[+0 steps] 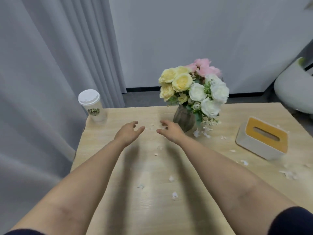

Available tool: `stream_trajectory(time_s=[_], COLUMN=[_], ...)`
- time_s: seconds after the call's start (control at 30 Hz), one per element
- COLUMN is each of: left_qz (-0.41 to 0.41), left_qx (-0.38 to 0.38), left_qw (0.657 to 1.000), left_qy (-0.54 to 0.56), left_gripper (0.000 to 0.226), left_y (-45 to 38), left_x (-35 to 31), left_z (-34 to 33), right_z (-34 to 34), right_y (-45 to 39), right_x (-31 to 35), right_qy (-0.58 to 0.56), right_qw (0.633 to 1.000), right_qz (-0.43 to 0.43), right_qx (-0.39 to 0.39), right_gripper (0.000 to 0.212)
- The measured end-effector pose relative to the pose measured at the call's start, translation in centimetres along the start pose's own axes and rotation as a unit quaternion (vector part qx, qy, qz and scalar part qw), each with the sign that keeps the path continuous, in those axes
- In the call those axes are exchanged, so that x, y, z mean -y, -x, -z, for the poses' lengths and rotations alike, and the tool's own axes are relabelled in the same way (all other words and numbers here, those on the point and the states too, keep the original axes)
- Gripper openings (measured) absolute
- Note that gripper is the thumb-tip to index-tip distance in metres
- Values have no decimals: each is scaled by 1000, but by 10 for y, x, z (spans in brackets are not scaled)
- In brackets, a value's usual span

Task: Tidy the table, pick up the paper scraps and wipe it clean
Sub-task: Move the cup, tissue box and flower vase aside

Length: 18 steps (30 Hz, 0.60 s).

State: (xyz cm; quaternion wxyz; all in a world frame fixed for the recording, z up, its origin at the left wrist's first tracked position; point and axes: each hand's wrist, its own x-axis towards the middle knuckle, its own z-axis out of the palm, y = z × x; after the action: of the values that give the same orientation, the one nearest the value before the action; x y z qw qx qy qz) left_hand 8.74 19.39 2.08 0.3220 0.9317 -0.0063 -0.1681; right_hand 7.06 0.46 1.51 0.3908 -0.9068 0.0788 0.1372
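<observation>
Several small white paper scraps lie scattered on the light wooden table [152, 209]: one scrap [171, 178] in the middle, another [174, 195] nearer me, a cluster of scraps [288, 173] at the right beside the tissue box. My left hand [128, 131] and my right hand [169, 129] both reach out over the far middle of the table, fingers loosely spread, holding nothing. A few tiny scraps [151, 125] lie between the two hands.
A white lidded paper cup [92, 105] stands at the table's far left corner. A brown vase of yellow, white and pink flowers [184, 118] stands just right of my right hand. A white tissue box with a yellow top [262, 138] sits at the right. Grey curtain on the left.
</observation>
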Motion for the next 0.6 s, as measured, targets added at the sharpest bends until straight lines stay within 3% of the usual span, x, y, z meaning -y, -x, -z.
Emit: stream_trajectory(time_s=[0.37, 0.6], left_qz=[-128, -129], left_qx=[107, 163], left_qw=[985, 977], left_qy=[-51, -48], left_gripper=[57, 60], left_y=[28, 38], left_x=[-150, -234], left_z=[-130, -221], right_z=[125, 198], right_y=[84, 118], right_x=[-156, -252], right_qy=[47, 48], right_qw=[990, 974], right_qz=[-86, -151], right_qx=[-101, -161], right_gripper=[51, 51])
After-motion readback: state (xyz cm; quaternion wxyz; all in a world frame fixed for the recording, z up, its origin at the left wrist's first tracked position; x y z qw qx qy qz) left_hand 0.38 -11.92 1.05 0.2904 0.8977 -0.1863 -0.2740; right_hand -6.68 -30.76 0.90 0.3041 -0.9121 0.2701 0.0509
